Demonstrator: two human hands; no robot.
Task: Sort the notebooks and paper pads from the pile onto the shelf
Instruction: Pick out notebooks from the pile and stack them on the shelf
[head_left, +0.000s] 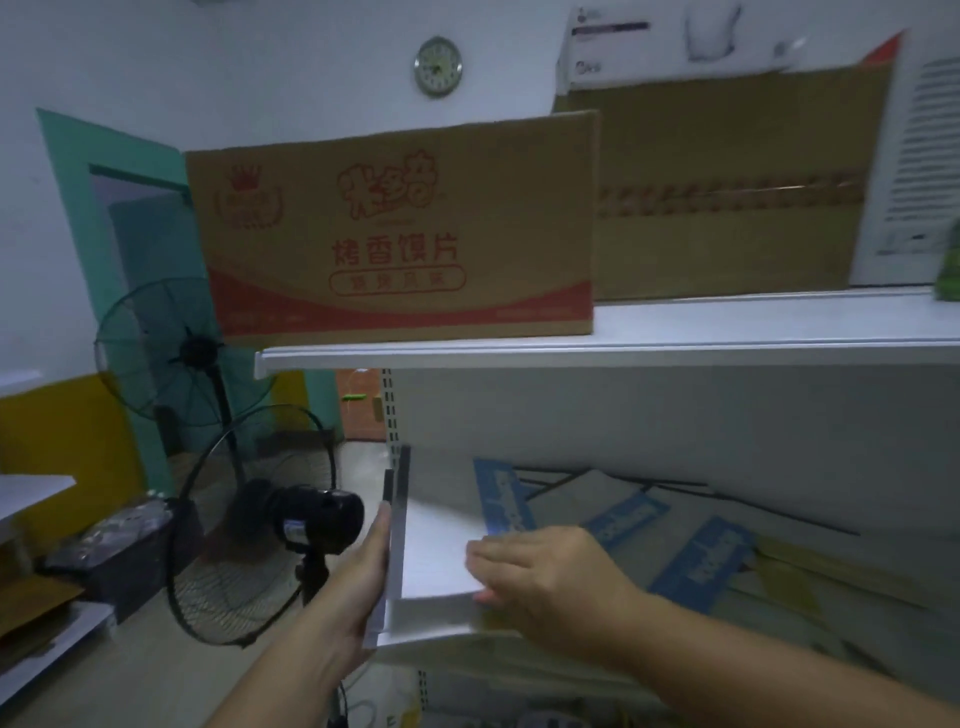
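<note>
Placement step, seemingly: left hand, flat, braces white paper pads on the shelf, right hand rests on them, grip unclear; next, release without toppling.

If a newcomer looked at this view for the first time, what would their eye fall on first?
The large cardboard box with red print sits on the top shelf, mid-frame. Below it, at the left end of the lower shelf, the left hand presses the side of a stack of white pads while the right hand grips it. Two black fans stand on the floor at left.
</note>
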